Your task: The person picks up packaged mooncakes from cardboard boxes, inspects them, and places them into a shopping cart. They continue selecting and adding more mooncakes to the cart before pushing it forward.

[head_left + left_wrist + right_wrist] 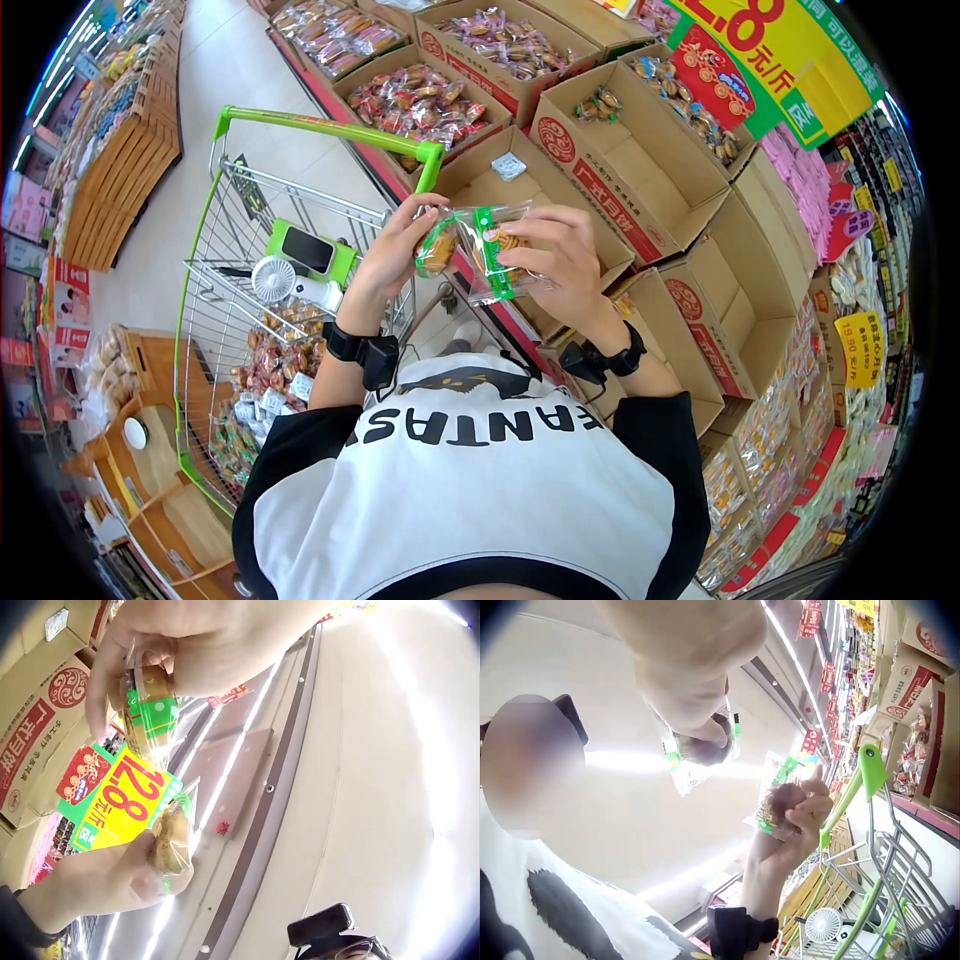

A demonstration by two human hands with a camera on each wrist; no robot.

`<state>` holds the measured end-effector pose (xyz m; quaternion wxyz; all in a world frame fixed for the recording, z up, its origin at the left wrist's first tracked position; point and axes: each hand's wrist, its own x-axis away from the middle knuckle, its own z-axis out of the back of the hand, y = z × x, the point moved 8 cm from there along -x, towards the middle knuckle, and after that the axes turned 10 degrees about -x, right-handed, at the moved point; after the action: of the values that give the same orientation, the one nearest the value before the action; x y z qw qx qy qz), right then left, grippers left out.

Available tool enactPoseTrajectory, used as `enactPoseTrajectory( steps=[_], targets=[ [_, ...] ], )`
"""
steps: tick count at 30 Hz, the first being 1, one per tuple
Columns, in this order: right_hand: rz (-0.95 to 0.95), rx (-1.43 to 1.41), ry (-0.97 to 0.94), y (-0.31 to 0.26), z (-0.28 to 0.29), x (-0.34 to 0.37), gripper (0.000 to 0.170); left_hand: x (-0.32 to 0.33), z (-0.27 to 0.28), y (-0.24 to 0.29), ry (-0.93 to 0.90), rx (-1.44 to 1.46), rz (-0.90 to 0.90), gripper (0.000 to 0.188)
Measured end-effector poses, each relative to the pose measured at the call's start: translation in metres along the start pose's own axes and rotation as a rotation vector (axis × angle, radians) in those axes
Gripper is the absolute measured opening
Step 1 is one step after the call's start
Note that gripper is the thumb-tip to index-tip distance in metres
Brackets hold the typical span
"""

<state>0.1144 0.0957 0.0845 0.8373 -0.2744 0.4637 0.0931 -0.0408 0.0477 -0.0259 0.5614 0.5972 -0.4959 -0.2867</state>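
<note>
In the head view my left hand pinches a mooncake in a clear wrapper with green print. My right hand grips a second wrapped mooncake, its green band facing up. The two packets are side by side in front of the chest, over the edge of the display. From the left wrist, the left-hand mooncake shows browned sides under the film, and the other mooncake sits in the right fingers. The right wrist view shows my right thumb pressed on its packet.
A shopping cart with a green handle stands at left, holding a small white fan, a phone and several wrapped pastries. Cardboard boxes fill the display ahead and right. A yellow price sign hangs above them.
</note>
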Motion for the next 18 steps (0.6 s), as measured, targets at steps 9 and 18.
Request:
enactPoseTrajectory(
  steps=[9,18],
  targets=[
    [-0.12,-0.017,-0.01,0.012,-0.013,0.009,0.036,0.015,0.019,-0.003,0.074,0.093,0.046,0.024],
    [-0.332,-0.258,-0.031,0.03,-0.028,0.005,0.033,0.032,0.024,0.006,0.059,0.153,-0.029,0.033]
  ],
)
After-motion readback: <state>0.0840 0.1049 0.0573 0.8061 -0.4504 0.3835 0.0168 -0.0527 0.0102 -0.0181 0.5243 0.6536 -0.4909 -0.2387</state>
